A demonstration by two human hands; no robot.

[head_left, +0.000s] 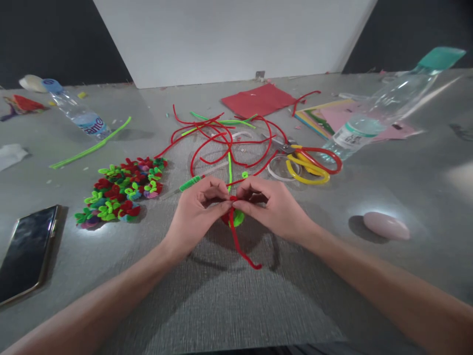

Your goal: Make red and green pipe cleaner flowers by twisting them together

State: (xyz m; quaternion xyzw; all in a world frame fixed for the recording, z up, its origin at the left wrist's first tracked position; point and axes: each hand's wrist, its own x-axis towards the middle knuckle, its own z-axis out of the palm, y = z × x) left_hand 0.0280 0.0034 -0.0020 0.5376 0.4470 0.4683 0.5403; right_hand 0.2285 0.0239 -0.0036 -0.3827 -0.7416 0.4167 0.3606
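Note:
Both hands meet at the middle of the table, fingertips pinched close together. My left hand is closed on a red pipe cleaner, whose loose end hangs down toward me and bends at the tip. My right hand pinches the same red pipe cleaner from the other side. Just under the fingertips shows a green fuzzy loop, with a bit of red beside it; the fingers hide how they join. A straight green pipe cleaner rises behind the hands. A green-handled thin tool lies beside my left hand.
Small red and green pipe-cleaner flowers are heaped at left, near a phone. Loose red pipe cleaners tangle ahead. Scissors, a large bottle and a pinkish oval object are at right; a small bottle stands far left.

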